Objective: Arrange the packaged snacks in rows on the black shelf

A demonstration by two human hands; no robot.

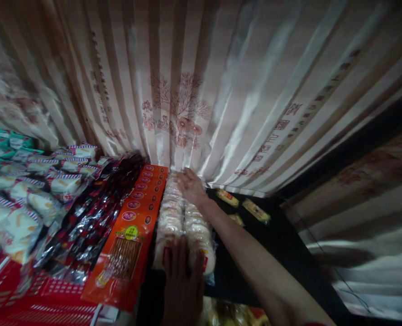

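Two rows of clear-wrapped round pale biscuits (171, 212) stand on a black surface. My left hand (183, 276) rests against their near end, with its fingers stretched out and apart. At the far end, beside the curtain, my right hand (191, 185) lies on the packs, its fingers loosely extended and partly blurred. Neither hand is gripping a pack. Immediately left of the rows lie overlapping orange snack packets (128, 253) with a clear window. Several small yellow wrapped snacks (255, 211) lie to the right of my right forearm.
Dark red wrapped packets (88, 222), white snack bags (40, 201) and green bags (7, 142) fill the left side. A red plastic basket (51, 303) stands at the lower left. Yellow packets (233, 312) show at the bottom edge. A pleated printed curtain (228, 99) hangs behind.
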